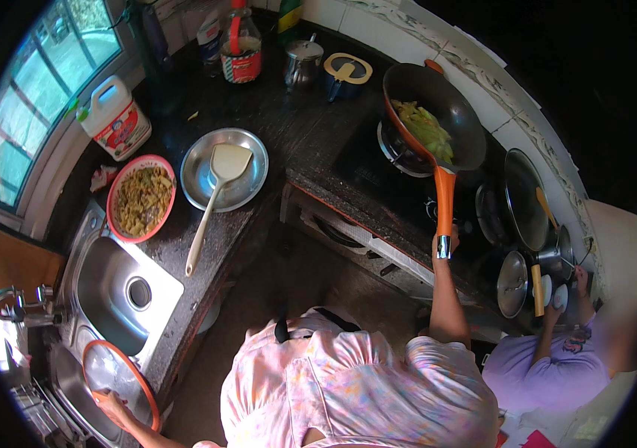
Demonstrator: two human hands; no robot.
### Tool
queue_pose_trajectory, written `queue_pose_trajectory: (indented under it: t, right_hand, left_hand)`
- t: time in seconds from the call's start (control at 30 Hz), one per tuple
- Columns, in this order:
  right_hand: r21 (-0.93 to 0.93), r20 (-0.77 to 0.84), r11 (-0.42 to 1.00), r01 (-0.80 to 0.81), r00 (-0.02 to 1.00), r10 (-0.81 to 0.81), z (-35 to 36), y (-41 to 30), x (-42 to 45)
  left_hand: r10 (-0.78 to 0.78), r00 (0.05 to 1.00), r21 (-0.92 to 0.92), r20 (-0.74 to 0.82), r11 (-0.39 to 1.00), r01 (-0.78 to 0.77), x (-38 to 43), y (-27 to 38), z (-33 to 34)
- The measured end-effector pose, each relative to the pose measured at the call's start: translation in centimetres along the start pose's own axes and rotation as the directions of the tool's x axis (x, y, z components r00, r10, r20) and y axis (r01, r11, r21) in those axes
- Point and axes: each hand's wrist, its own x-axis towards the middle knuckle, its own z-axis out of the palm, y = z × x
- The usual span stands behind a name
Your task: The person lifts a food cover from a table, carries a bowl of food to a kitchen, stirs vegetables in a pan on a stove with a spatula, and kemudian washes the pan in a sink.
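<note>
My left hand [111, 407] grips the knob of a glass lid with an orange rim [147, 386], held tilted over the edge of the second sink basin. My right hand [455, 236] is at the end of the orange handle [445, 196] of a wok [466, 131]. The handle covers most of that hand, so I cannot tell whether it grips the handle or touches the stove front beneath. Green vegetable pieces [424, 131] lie in the wok, which is over a gas burner [399, 154].
A spatula [230, 162] rests across a steel plate [254, 185] beside a bowl of cooked food [142, 196]. The sink [111, 285] is at left. Jugs, bottles and pots line the back. At right, a person in a purple shirt [548, 369] handles small dishes near lids and pans.
</note>
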Motion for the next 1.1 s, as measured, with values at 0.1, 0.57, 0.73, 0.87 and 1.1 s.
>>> queue_pose_trajectory:
  t: [0.1, 0.57, 0.73, 0.87, 1.1]
  right_hand:
    - [-0.185, -0.047, 0.957, 0.225, 0.97, -0.237, 1.1, 1.5, -0.8]
    - [0.234, 0.169, 0.968, -0.087, 0.984, 0.048, -2.1, -2.6, -6.7]
    - [0.08, 0.159, 0.997, -0.02, 0.987, 0.007, -4.8, -2.8, -6.5]
    - [0.259, 0.229, 0.95, -0.176, 0.966, 0.117, -5.8, -3.4, -4.4]
    - [0.644, 0.452, 0.588, -0.489, 0.864, 0.224, -7.0, -5.1, 1.1]
  left_hand:
    - [-0.102, 0.981, 0.548, -0.167, 0.818, 0.178, -0.3, 1.8, -0.6]
    - [0.844, 0.194, -0.25, 0.5, 0.355, -0.901, -19.2, 28.6, 14.5]
    - [0.281, 0.02, -0.27, 0.96, 0.937, -0.222, -18.8, 30.1, 19.1]
    - [0.237, -0.035, -0.233, 0.971, 0.968, 0.092, -20.4, 30.6, 18.3]
    - [0.396, -0.179, -0.364, 0.901, 0.913, 0.185, -29.4, 39.8, 9.6]
